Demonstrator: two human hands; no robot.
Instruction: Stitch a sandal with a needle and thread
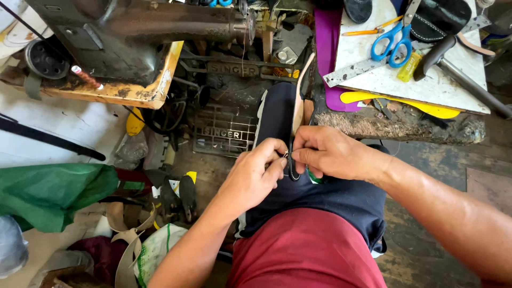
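Over my lap, both hands meet on a long thin tan leather strip (297, 101) that runs up from my fingers toward the workbench. My left hand (255, 173) pinches its lower end, where a small metal piece shows between the fingertips. My right hand (329, 154) grips the same spot from the other side, and a dark strap loop (292, 169) hangs just below the fingers. I sit in dark blue shorts (325, 200) and a red shirt (306, 250).
An old black sewing machine (133, 32) on a worn wooden table stands at upper left, its iron treadle (224, 130) below. At upper right, a white board (394, 74) holds blue scissors (392, 42), a metal ruler, a hammer (453, 64). Green cloth (50, 194) and leather scraps litter the floor at left.
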